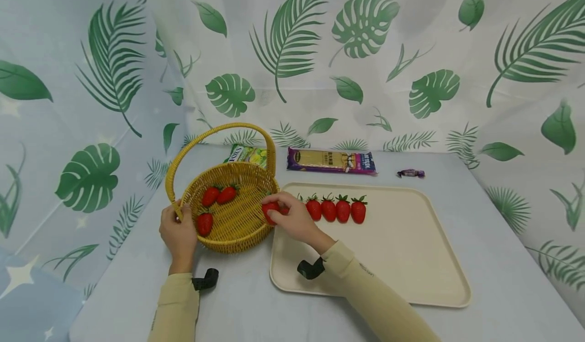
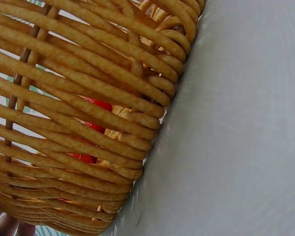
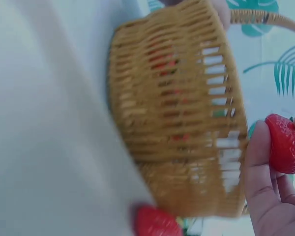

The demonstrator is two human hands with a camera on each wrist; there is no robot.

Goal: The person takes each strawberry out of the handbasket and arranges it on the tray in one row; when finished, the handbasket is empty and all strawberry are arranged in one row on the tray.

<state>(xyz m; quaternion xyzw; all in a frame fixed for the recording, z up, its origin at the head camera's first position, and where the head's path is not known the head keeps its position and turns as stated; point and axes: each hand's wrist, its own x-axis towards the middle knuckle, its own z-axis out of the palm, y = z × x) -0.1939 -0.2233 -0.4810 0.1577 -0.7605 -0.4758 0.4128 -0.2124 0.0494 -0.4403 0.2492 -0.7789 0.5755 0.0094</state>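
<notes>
My left hand point(image 1: 179, 238) grips the rim of a yellow wicker basket point(image 1: 237, 244) at its left side, by the foot of the arched handle. Three red strawberries point(image 1: 204, 224) lie inside, toward the left. Over the basket's right rim, my right hand point(image 1: 299, 222) pinches another strawberry point(image 3: 286, 145) between thumb and fingers. Just right of that hand, a row of several strawberries point(image 1: 343, 211) with green leaves lies on a cream tray point(image 1: 402, 260); the hand partly covers the row's left end. In the left wrist view the woven basket wall point(image 2: 78, 108) fills much of the picture, with red showing through the gaps.
Behind the basket lies a green packet point(image 1: 249, 154), partly hidden by the handle. A purple and gold package point(image 1: 331, 161) lies beyond the tray, and a small purple wrapped candy point(image 1: 411, 173) to its right. Leaf-patterned cloth point(image 1: 292, 78) walls the table's back and sides.
</notes>
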